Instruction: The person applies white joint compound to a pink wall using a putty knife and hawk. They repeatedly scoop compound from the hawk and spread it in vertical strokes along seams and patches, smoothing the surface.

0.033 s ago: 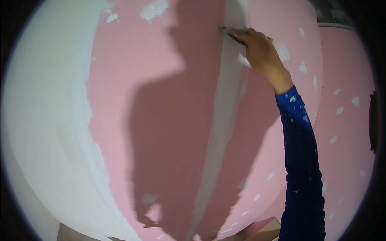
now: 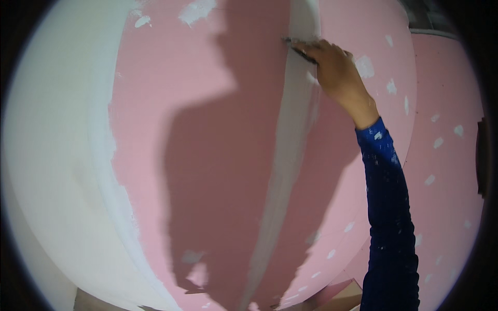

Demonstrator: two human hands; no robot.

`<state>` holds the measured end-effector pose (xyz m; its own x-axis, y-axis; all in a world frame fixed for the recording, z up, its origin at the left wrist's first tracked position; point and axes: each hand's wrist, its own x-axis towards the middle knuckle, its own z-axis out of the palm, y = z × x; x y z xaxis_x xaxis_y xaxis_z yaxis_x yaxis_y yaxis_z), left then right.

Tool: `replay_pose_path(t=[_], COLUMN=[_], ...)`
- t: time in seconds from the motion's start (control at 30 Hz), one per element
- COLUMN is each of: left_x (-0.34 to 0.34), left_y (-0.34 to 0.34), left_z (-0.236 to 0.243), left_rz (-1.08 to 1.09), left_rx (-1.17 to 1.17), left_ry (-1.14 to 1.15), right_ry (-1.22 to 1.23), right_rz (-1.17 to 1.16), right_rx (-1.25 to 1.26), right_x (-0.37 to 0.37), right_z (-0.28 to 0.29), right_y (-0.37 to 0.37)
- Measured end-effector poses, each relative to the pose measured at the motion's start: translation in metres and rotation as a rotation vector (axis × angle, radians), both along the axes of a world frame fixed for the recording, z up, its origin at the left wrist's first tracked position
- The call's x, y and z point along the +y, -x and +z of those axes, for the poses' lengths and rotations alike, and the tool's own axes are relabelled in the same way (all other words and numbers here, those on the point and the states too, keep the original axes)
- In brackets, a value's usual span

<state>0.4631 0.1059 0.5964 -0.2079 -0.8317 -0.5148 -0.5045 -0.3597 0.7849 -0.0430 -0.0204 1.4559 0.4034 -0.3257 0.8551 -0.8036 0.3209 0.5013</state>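
My right hand (image 2: 340,67) is closed round a putty knife (image 2: 303,52), most of which my fingers hide. Its blade lies against a long strip of pale joint compound (image 2: 288,132) running down the pink wallboard (image 2: 145,150). The knife is near the upper end of the visible strip, reaching across its width. A blue sleeve with white splashes covers my right arm. My left hand is not in view.
White dabs of compound (image 2: 364,67) dot the wallboard. A broad whitish wall area (image 2: 57,140) borders it at left. My shadow darkens the middle. Low at right sits a brownish box-like thing (image 2: 345,298); a dark object (image 2: 481,158) is at the right rim.
My right hand and the putty knife have slid slightly downward along the strip. The view has shifted a little too.
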Motion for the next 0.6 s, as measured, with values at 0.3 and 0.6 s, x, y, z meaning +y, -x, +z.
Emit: replay_pose_path(t=[0.3, 0.6], left_x=[-0.022, -0.028], left_y=[0.001, 0.006], left_z=[-0.004, -0.004], left_rz=[-0.032, -0.048], left_rx=[-0.027, -0.034], left_ry=[0.013, -0.002], right_ry=[-0.121, -0.358], right_rz=[0.035, -0.019], right_rx=[-0.074, -0.192], right_x=[0.009, 0.02], right_z=[-0.156, -0.243], right_y=[-0.016, -0.029])
